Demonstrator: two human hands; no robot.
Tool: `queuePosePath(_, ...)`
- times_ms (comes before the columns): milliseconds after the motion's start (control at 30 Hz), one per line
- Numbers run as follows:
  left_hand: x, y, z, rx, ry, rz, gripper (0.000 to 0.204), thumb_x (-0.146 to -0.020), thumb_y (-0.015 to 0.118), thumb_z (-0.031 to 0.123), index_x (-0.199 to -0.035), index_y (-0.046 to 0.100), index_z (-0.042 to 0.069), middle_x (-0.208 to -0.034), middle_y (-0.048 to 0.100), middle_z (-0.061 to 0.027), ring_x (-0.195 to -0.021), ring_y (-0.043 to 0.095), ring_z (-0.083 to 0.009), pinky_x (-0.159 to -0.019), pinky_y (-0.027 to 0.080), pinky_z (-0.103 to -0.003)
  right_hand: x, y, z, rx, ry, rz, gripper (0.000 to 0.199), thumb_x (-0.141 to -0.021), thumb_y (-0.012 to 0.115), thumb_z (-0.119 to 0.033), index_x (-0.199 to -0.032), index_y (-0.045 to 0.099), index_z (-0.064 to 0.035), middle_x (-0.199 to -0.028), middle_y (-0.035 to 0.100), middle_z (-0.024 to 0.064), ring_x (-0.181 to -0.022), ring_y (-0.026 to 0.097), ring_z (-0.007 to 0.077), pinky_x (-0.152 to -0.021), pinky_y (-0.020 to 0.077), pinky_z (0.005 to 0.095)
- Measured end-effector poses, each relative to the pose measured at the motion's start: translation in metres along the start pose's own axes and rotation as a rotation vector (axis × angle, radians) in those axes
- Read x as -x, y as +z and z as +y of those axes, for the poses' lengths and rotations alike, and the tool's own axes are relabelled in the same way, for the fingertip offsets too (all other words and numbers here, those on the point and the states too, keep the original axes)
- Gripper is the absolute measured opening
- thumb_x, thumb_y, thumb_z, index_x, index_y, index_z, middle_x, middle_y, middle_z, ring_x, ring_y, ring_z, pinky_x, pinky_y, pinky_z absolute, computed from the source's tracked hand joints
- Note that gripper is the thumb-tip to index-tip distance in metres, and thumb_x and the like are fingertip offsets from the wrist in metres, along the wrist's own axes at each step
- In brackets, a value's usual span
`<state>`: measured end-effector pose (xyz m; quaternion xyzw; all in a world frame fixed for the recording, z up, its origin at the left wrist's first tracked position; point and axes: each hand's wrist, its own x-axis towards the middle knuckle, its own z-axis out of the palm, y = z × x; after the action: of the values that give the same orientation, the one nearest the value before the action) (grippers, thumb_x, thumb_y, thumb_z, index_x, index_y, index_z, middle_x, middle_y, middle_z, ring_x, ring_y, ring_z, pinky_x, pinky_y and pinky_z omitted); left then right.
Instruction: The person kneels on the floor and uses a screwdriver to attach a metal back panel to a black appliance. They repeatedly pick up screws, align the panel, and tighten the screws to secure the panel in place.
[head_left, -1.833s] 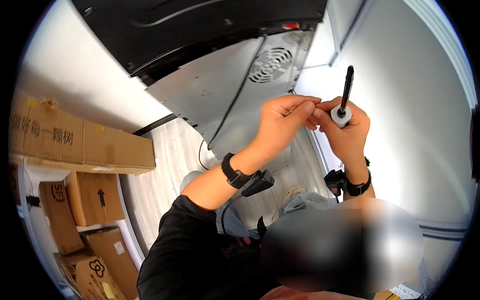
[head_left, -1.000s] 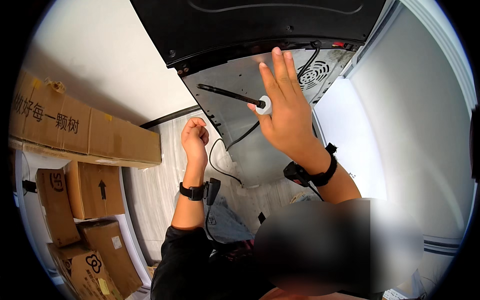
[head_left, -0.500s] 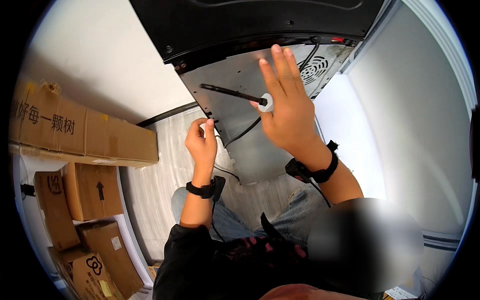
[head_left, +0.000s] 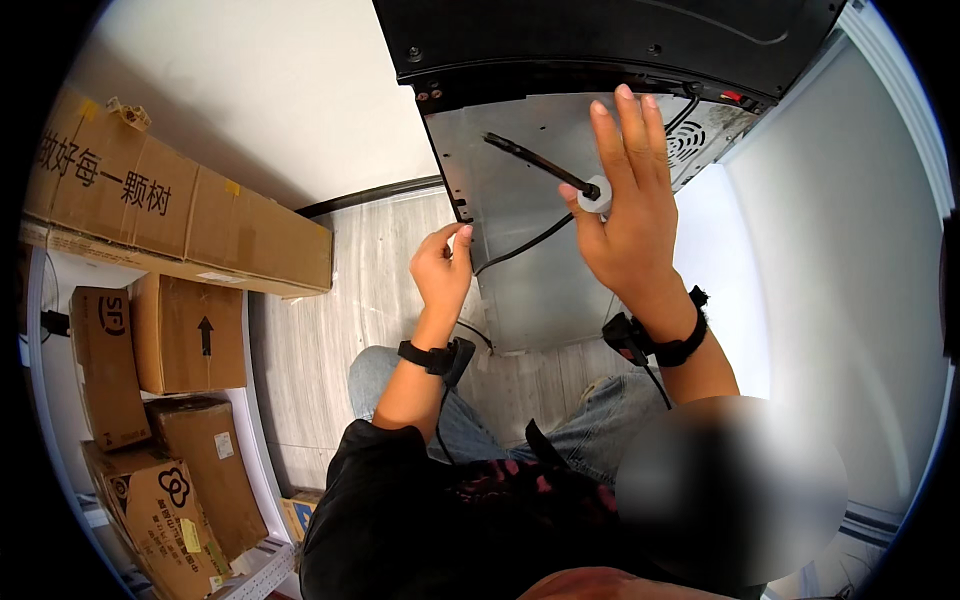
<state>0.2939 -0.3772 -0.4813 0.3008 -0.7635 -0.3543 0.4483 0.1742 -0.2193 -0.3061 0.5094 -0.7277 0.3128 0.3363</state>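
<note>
My right hand [head_left: 635, 215] lies nearly flat over a bare grey metal panel [head_left: 530, 300], its fingers stretched toward the top and its thumb out to the left. By the thumb is a white round piece [head_left: 594, 196], and a thin black rod [head_left: 535, 160] slants up and left from it. Beside the panel's left edge is my left hand [head_left: 442, 270], with thumb and forefinger brought together and the other fingers curled. Whatever lies between those fingertips is too small or hidden to tell.
Above the panel is a black appliance housing [head_left: 600, 40]; a round vent [head_left: 686, 143] is at the right. A black cable [head_left: 525, 248] crosses the panel. Cardboard boxes [head_left: 240, 225] stand on the left, with more on a shelf below. A pale wall panel [head_left: 840, 240] rises on the right.
The whole view has shifted and turned slightly, so the appliance appears farther right. My left fingertips have drawn together close to the panel's edge. My right hand stays spread by the white piece.
</note>
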Motion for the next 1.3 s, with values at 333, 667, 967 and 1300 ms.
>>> queuePosePath(333, 0.011, -0.001, -0.019, 0.029, -0.272, -0.172, 0.033, -0.086, 0.064, 0.034, -0.090, 0.066, 0.002, -0.052, 0.048, -0.0041, -0.048, 0.045, -0.0128, -0.048, 0.037, -0.029, 0.001, -0.006, 0.008, -0.029, -0.044, 0.015, 0.075, -0.064, 0.074, -0.006, -0.133, 0.045, -0.0049, -0.142, 0.038, 0.0159, -0.131, 0.032, 0.0424, -0.096, 0.0420, 0.0430)
queuePosePath(667, 0.019, 0.014, -0.046, -0.073, -0.322, -0.473, 0.048, -0.085, 0.063, 0.045, -0.069, 0.063, 0.000, -0.052, 0.050, -0.0036, -0.050, 0.045, -0.0118, -0.049, 0.036, -0.029, 0.003, -0.004, 0.012, -0.002, -0.035, 0.032, 0.070, -0.061, 0.066, -0.002, -0.130, 0.049, -0.0038, -0.141, 0.040, 0.0159, -0.132, 0.033, 0.0381, -0.089, 0.0439, 0.0401)
queuePosePath(967, 0.034, 0.023, -0.057, 0.173, -0.325, -0.434, 0.050, -0.086, 0.067, 0.033, -0.055, 0.046, 0.001, -0.049, 0.036, 0.0020, -0.050, 0.029, -0.0072, -0.044, 0.026, -0.027, 0.004, -0.008, 0.011, 0.035, -0.015, 0.024, 0.064, -0.059, 0.055, 0.002, -0.123, 0.056, -0.0018, -0.140, 0.043, 0.0136, -0.132, 0.035, 0.0345, -0.087, 0.0418, 0.0390)
queuePosePath(1300, 0.038, 0.018, -0.050, 0.229, -0.359, -0.460, 0.048, -0.086, 0.068, 0.030, -0.054, 0.046, 0.001, -0.049, 0.036, 0.0033, -0.050, 0.029, -0.0066, -0.044, 0.026, -0.027, 0.001, -0.012, 0.010, 0.100, -0.041, 0.004, 0.068, -0.057, 0.064, 0.000, -0.125, 0.054, 0.0001, -0.140, 0.043, 0.0157, -0.131, 0.038, 0.0369, -0.091, 0.0399, 0.0393)
